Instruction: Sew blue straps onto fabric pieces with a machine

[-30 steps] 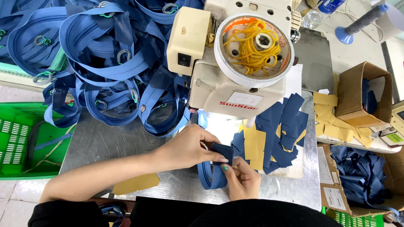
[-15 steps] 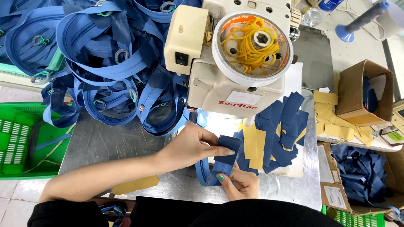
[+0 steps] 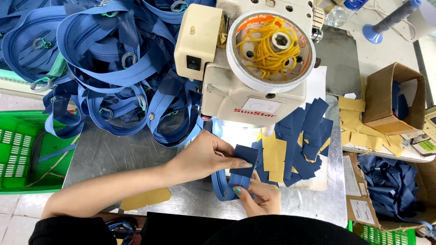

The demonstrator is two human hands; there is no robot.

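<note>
My left hand (image 3: 206, 156) pinches the top of a small dark blue fabric piece (image 3: 243, 165) folded over the end of a blue zipper strip (image 3: 220, 183). My right hand (image 3: 259, 197) grips the lower part of the same piece from below, its thumb on the cloth. Both hands sit on the metal table just in front of the cream sewing machine (image 3: 245, 68). A loose pile of dark blue and yellow fabric pieces (image 3: 295, 140) lies right beside them.
A big heap of blue zipper loops (image 3: 113, 68) covers the table's left. A green plastic crate (image 3: 20, 154) stands at the far left. To the right are a cardboard box (image 3: 393, 97) with blue pieces, yellow patches (image 3: 359, 127) and a blue thread cone (image 3: 386, 20).
Both hands have slid the blue piece and zipper end a little right and toward the machine. My left fingers now press on the piece's top edge.
</note>
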